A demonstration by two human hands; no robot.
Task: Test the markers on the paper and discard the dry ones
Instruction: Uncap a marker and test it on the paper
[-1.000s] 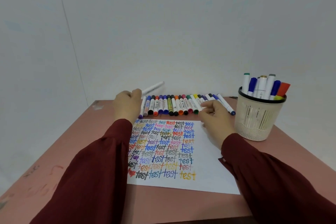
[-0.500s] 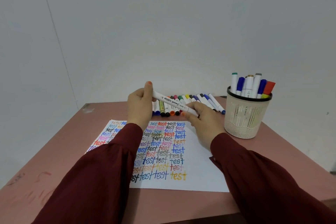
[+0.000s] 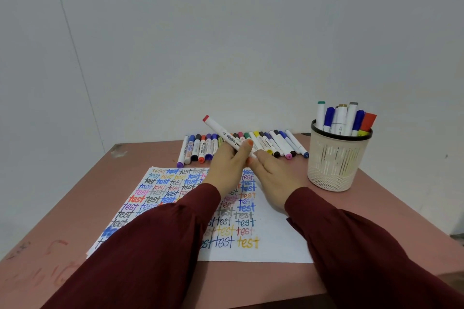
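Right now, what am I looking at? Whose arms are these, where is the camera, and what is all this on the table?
No machine here: these are a person's two arms in dark red sleeves, filmed by one camera worn on their head, looking down. The left hand grips a white marker with a red end, tilted above the table. The right hand meets its lower end; its grip is hidden. On the pink table lies a paper with the word "test" in many colours, a row of markers behind it, and a white mesh cup holding more markers.
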